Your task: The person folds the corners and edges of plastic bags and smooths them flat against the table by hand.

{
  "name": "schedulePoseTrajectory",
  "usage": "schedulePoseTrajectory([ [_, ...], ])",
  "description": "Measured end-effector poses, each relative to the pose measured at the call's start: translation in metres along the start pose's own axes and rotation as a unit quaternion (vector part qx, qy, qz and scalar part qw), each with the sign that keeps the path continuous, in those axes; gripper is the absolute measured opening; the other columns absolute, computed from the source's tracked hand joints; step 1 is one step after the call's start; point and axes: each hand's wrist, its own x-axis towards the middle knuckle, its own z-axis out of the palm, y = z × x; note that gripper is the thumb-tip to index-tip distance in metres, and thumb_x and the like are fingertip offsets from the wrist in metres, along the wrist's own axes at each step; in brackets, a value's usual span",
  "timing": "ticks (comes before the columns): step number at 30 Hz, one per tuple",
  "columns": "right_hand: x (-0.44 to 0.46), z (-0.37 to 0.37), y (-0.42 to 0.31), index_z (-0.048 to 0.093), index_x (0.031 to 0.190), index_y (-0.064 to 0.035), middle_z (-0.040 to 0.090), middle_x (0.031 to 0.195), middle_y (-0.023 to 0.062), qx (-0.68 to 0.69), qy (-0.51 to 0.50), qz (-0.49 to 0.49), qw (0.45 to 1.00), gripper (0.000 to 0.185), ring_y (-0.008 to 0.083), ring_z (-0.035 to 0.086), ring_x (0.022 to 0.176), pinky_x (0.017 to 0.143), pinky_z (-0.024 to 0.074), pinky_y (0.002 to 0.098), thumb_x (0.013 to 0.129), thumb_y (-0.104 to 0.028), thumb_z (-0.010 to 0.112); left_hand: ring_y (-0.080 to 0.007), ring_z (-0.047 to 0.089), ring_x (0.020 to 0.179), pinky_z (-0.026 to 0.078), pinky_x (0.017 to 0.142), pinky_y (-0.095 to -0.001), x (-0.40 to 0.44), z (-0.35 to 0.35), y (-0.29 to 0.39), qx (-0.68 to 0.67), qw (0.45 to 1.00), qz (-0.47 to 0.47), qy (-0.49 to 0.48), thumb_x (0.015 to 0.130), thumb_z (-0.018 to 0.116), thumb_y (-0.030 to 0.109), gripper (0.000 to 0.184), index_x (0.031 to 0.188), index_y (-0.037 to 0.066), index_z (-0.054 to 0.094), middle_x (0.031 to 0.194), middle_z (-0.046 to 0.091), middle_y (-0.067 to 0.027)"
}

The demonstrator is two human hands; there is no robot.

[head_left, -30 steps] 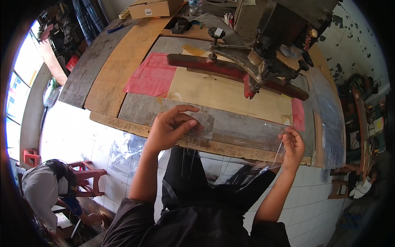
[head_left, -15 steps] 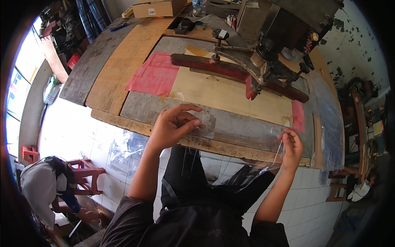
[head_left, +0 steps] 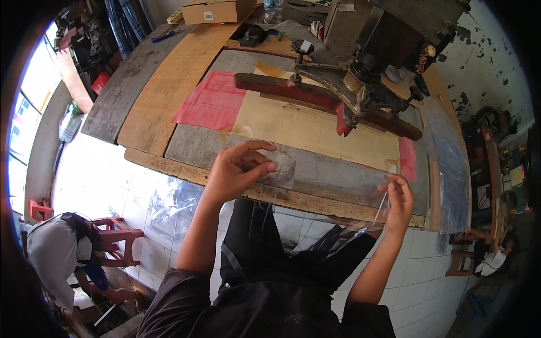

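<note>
A clear plastic sheet [head_left: 338, 194] stretches between my two hands above the front edge of the table, and its lower part hangs over my lap. My left hand [head_left: 235, 172] has thumb and fingers closed on the sheet's left end. At the right end, my right hand [head_left: 399, 201] pinches the sheet's folded edge, with its fingers curled. Just beyond the hands lies a cream board [head_left: 315, 127] with pink tape [head_left: 211, 101] at its left side. A red-edged metal press bar [head_left: 270, 87] on a dark bracket sits over that board.
The press head [head_left: 389, 34] rises at the back right. More clear plastic sheets [head_left: 451, 169] lie along the table's right side. A cardboard box [head_left: 217, 11] stands at the back. A person [head_left: 62, 253] bends low beside a red stool [head_left: 121, 242] at left; another is far right.
Both hands keep their hold on the plastic sheet and have hardly moved. The person at lower left has shifted slightly.
</note>
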Motion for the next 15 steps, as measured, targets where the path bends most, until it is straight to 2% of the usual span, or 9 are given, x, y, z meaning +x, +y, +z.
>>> schedulePoseTrajectory([
  [5,-0.0015,-0.0016,0.006,0.07,0.127,0.0035,0.072,0.101,0.0054,-0.008,-0.012,-0.027,1.0,0.033,0.0133,0.069,0.093,0.087,0.0537,0.0281,0.1,-0.014,0.078,-0.006,0.074,0.083,0.056,0.074,-0.0218,0.0001,0.0012,0.0004,0.038,0.999,0.0,0.026,0.096,0.082,0.004,0.032,0.126,0.001,0.072,0.091,0.081,-0.0036],
  [8,-0.0034,-0.0025,0.003,0.07,0.127,0.0046,0.073,0.103,0.0065,-0.022,-0.001,-0.003,1.0,0.034,0.0139,0.07,0.092,0.086,0.0554,0.028,0.099,-0.012,0.079,-0.0055,0.074,0.084,0.055,0.073,-0.022,0.0005,0.0005,-0.0029,0.055,0.998,0.012,0.024,0.096,0.082,0.003,0.032,0.126,0.001,0.073,0.091,0.08,-0.0037],
  [15,-0.0049,-0.0016,0.0002,0.071,0.128,0.0047,0.074,0.103,0.0073,-0.011,0.017,0.002,1.0,0.032,0.0146,0.071,0.091,0.086,0.0542,0.0285,0.101,-0.011,0.076,-0.003,0.068,0.078,0.052,0.068,-0.0213,0.0012,0.0033,-0.0015,0.023,0.999,-0.015,0.034,0.097,0.08,0.002,0.03,0.127,0.001,0.073,0.092,0.079,-0.0024],
])
